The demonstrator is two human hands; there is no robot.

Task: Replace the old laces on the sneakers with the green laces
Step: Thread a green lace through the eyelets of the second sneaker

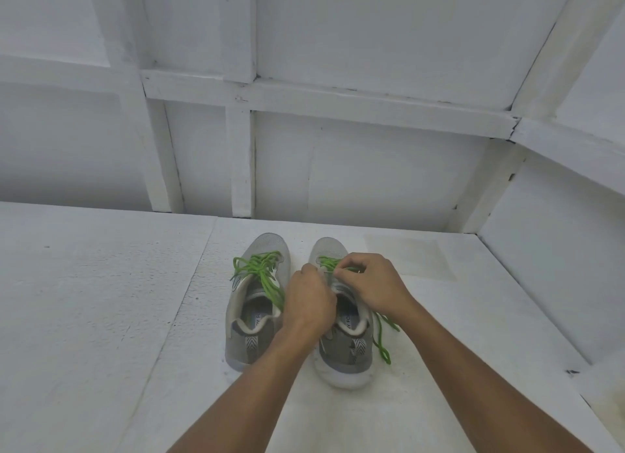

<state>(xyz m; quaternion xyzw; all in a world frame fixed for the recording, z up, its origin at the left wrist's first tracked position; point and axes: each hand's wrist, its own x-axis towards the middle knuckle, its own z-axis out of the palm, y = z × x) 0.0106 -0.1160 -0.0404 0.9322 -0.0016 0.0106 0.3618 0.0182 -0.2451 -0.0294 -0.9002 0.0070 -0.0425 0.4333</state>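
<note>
The left sneaker (pixel 250 317) and the right sneaker (pixel 345 351) are both showing a light grey upper over a pale sole. The left lace (pixel 260 266) and the right lace (pixel 327 262) are shining bright green. Each heel tab (pixel 251 345) is carrying a black-and-white zigzag pattern. The table (pixel 101 300) and the wall (pixel 372 168) are looking plain white.

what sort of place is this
Likely a plain white-painted booth or work corner: a rough white board surface, panel walls braced with white battens, and one pair of sneakers with green laces.
</note>
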